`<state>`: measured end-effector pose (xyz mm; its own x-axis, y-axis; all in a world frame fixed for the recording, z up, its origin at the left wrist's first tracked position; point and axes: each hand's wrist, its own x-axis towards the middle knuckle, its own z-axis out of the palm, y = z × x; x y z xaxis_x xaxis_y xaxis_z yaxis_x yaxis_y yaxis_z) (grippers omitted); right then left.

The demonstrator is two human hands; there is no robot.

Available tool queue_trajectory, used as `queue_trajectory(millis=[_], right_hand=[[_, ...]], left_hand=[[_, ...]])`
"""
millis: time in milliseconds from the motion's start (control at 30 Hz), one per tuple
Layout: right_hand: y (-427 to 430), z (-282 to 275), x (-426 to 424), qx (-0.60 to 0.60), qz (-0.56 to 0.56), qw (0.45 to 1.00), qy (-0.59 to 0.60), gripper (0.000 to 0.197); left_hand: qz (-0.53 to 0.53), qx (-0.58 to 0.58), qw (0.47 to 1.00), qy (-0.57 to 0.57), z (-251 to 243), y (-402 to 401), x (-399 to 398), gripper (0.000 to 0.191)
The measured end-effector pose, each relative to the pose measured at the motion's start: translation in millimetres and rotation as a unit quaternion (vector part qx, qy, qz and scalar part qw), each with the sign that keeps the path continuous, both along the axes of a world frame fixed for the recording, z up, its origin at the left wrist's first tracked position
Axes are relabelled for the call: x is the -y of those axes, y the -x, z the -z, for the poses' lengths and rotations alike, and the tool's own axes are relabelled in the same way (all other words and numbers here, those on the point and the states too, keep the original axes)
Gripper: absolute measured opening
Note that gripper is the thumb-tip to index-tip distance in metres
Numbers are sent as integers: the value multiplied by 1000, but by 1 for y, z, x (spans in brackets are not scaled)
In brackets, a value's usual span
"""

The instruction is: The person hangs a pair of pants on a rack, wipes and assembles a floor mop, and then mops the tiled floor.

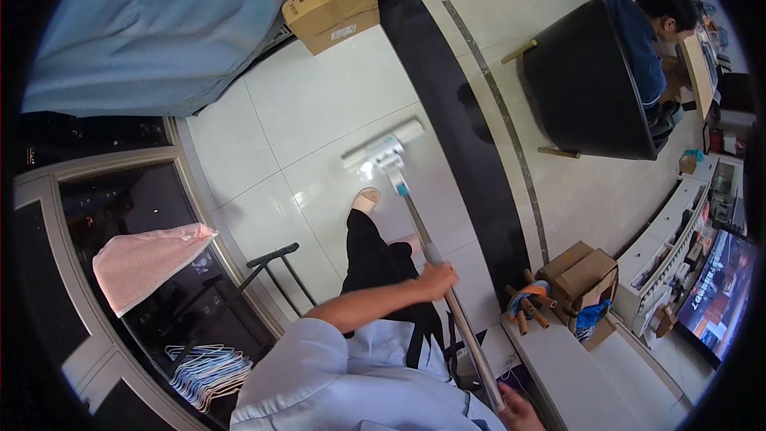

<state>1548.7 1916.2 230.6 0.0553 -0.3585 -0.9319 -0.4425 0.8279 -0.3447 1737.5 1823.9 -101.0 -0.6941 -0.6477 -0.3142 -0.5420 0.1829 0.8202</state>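
Observation:
My left hand [440, 281] grips the metal handle of a mop [468, 326] partway down its length. Near the bottom edge of the view, my right hand [519, 410] is closed around the handle's upper end, partly cut off by the frame. The pole slants away from me to a white mop head [383, 146], which rests on the glossy tile floor [323, 96]. A teal joint [402, 189] links head and pole. Just this side of the mop head is one of my feet in a pale slipper [366, 199].
A cardboard box [335, 9] stands by a blue-draped piece of furniture [149, 36]. Right of the dark floor strip [443, 84], a person sits in a black chair [586, 78]. A black-railed rack [272, 255], hangers [209, 374] and a pink towel [149, 263] are left; boxes [580, 272] lie right.

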Motion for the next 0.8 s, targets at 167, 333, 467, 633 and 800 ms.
queue_trajectory(millis=[167, 333, 467, 633, 800], right_hand=[[-37, -10, 84, -361, -255, 877, -190, 44], [-102, 5, 192, 85, 123, 836, 527, 48], [-165, 25, 234, 380, 220, 665, 604, 31], [-232, 15, 273, 627, 39, 581, 518, 25], [-278, 42, 283, 603, 45, 656, 453, 22]], left_hand=[[-145, 19, 987, 72, 10, -112, 103, 8], [-185, 95, 977, 51, -49, -178, 174, 9], [-213, 100, 972, 6, -55, -214, 161, 11], [-194, 8, 981, -11, -72, -263, 146, 6], [-250, 21, 968, 23, -43, -314, 128, 9]])
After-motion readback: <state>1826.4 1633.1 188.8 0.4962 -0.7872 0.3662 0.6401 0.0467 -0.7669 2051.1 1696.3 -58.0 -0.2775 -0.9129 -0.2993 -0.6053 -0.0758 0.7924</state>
